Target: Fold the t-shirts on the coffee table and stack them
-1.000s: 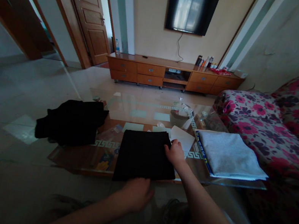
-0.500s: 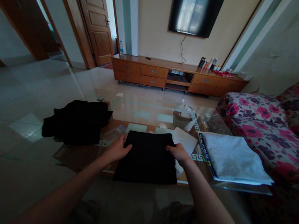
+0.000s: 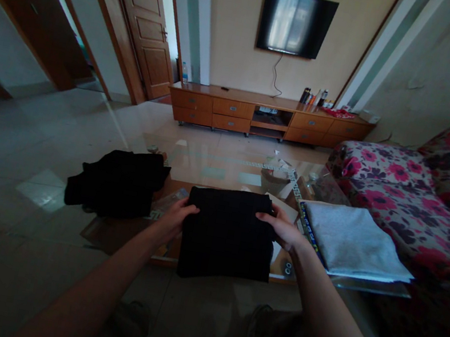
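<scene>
A black folded garment (image 3: 225, 238) forms a neat rectangle at the near edge of the glass table (image 3: 209, 157). My left hand (image 3: 176, 218) grips its left side, thumb on top and fingers hidden beneath. On the opposite side my right hand (image 3: 282, 228) holds the upper right part the same way. Left of it lies a loosely heaped black garment (image 3: 118, 181). To the right rests a folded light grey garment (image 3: 355, 241), with a patterned blue and yellow edge showing under it.
Papers (image 3: 287, 208) and a clear plastic packet (image 3: 172, 197) show around the folded cloth. A flowered sofa (image 3: 404, 188) borders the table's right side. Beyond stand a wooden cabinet (image 3: 231, 108) and a wall television (image 3: 296, 24).
Both hands have shifted the folded black garment slightly up and to the right. It looks larger and nearer, and a small dark item beside it now shows on the right.
</scene>
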The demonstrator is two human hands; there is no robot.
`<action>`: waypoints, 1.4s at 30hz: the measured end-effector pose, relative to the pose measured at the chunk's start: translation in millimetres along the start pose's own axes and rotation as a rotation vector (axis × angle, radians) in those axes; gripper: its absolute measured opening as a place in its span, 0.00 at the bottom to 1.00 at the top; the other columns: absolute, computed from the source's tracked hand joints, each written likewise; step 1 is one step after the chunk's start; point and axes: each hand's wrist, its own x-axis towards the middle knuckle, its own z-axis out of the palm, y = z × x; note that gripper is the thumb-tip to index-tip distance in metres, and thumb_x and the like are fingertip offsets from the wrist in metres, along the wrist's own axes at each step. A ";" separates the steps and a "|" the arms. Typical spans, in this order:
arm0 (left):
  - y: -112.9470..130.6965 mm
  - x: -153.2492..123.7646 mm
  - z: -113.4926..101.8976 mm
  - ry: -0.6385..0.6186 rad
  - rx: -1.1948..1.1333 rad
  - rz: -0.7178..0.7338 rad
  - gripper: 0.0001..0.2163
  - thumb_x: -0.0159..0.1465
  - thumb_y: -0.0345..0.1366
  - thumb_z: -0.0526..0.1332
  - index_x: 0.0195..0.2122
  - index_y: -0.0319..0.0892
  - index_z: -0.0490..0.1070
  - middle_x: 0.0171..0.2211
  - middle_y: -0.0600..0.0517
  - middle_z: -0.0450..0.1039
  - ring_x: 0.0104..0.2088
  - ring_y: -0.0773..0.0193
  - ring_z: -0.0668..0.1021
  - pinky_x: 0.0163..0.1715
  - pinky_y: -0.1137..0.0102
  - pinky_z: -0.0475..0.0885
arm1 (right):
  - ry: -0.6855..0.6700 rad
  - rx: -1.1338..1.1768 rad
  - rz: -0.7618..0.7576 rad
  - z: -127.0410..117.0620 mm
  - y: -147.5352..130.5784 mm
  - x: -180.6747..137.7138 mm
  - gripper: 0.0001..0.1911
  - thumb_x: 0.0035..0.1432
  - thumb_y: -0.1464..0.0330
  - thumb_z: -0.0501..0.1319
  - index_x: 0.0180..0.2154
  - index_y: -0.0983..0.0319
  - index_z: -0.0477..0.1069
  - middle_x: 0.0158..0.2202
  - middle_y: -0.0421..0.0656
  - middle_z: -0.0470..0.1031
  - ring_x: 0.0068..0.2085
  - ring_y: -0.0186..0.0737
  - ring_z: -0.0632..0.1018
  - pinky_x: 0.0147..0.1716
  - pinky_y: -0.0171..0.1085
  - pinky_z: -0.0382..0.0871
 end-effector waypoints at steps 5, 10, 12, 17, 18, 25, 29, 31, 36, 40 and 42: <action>18.3 -18.1 11.5 -0.101 -0.063 0.068 0.24 0.56 0.38 0.74 0.52 0.42 0.73 0.49 0.46 0.80 0.47 0.56 0.82 0.51 0.63 0.75 | -0.015 -0.018 0.071 0.2 -14.7 -16.5 0.18 0.57 0.59 0.71 0.46 0.61 0.77 0.44 0.49 0.83 0.44 0.45 0.82 0.44 0.39 0.78; 22.8 -22.9 11.2 -0.143 0.017 0.126 0.26 0.56 0.38 0.74 0.54 0.42 0.71 0.48 0.46 0.78 0.46 0.57 0.80 0.49 0.64 0.75 | -0.068 -0.033 0.050 -4.2 -18.7 -24.7 0.20 0.52 0.61 0.74 0.45 0.61 0.79 0.45 0.48 0.83 0.42 0.43 0.82 0.45 0.38 0.77; 26.9 -24.8 8.3 -0.151 0.096 0.212 0.31 0.57 0.39 0.73 0.61 0.46 0.65 0.49 0.48 0.77 0.46 0.58 0.80 0.47 0.66 0.75 | -0.074 -0.056 0.039 -5.2 -21.3 -27.0 0.20 0.52 0.60 0.74 0.46 0.60 0.78 0.46 0.47 0.82 0.44 0.43 0.82 0.47 0.38 0.77; 45.7 -28.7 -5.6 -0.181 0.470 0.379 0.20 0.60 0.43 0.70 0.52 0.46 0.72 0.41 0.52 0.75 0.38 0.62 0.77 0.39 0.70 0.72 | -0.032 -0.120 0.030 -5.9 -26.5 -29.9 0.22 0.52 0.58 0.74 0.46 0.59 0.77 0.44 0.46 0.82 0.46 0.46 0.82 0.48 0.41 0.77; 49.6 -29.2 -9.1 -0.197 0.546 0.396 0.16 0.60 0.44 0.69 0.47 0.45 0.74 0.40 0.52 0.75 0.37 0.63 0.76 0.37 0.71 0.71 | -0.022 -0.139 0.033 -6.6 -26.9 -30.1 0.22 0.51 0.58 0.74 0.45 0.59 0.77 0.44 0.47 0.82 0.46 0.47 0.82 0.47 0.41 0.77; 51.4 -34.7 -21.8 -0.524 0.863 0.271 0.17 0.63 0.48 0.66 0.48 0.45 0.78 0.41 0.50 0.78 0.36 0.61 0.77 0.36 0.70 0.69 | -0.148 -0.195 0.058 -14.4 -25.5 -33.2 0.23 0.50 0.58 0.75 0.46 0.59 0.76 0.43 0.45 0.82 0.40 0.44 0.81 0.44 0.42 0.77; 39.0 -36.0 -18.6 -0.693 0.996 0.195 0.15 0.63 0.48 0.65 0.44 0.43 0.77 0.36 0.51 0.76 0.35 0.62 0.76 0.35 0.70 0.67 | -0.173 -0.206 0.046 -16.4 -19.7 -34.4 0.21 0.52 0.58 0.75 0.46 0.56 0.76 0.42 0.42 0.82 0.39 0.43 0.81 0.43 0.44 0.77; 36.1 -35.6 -16.2 -0.746 1.052 0.222 0.11 0.64 0.44 0.63 0.37 0.42 0.75 0.34 0.52 0.74 0.34 0.63 0.74 0.35 0.70 0.66 | -0.164 -0.213 0.035 -17.1 -17.3 -34.1 0.22 0.52 0.58 0.75 0.47 0.55 0.76 0.42 0.41 0.81 0.40 0.44 0.81 0.45 0.45 0.77; 37.7 -34.6 -11.1 -0.785 1.073 0.277 0.09 0.63 0.37 0.59 0.26 0.42 0.65 0.32 0.54 0.67 0.33 0.65 0.70 0.35 0.71 0.63 | -0.268 -0.297 -0.022 -16.3 -26.7 -36.7 0.29 0.57 0.55 0.71 0.58 0.51 0.72 0.53 0.43 0.78 0.49 0.48 0.80 0.53 0.51 0.74; 38.7 -35.9 -9.0 -0.751 1.062 0.276 0.17 0.66 0.48 0.60 0.27 0.42 0.62 0.30 0.56 0.63 0.31 0.66 0.66 0.31 0.71 0.59 | -0.310 -0.462 -0.207 -16.9 -37.9 -39.9 0.34 0.60 0.55 0.69 0.65 0.46 0.65 0.65 0.40 0.67 0.62 0.49 0.70 0.62 0.50 0.65; 38.7 -36.1 -9.0 -0.764 1.039 0.261 0.19 0.67 0.51 0.59 0.26 0.43 0.61 0.28 0.56 0.61 0.30 0.67 0.65 0.30 0.71 0.57 | -0.290 -0.509 -0.235 -19.3 -37.9 -39.1 0.30 0.61 0.54 0.68 0.63 0.46 0.67 0.62 0.40 0.69 0.60 0.48 0.71 0.60 0.48 0.66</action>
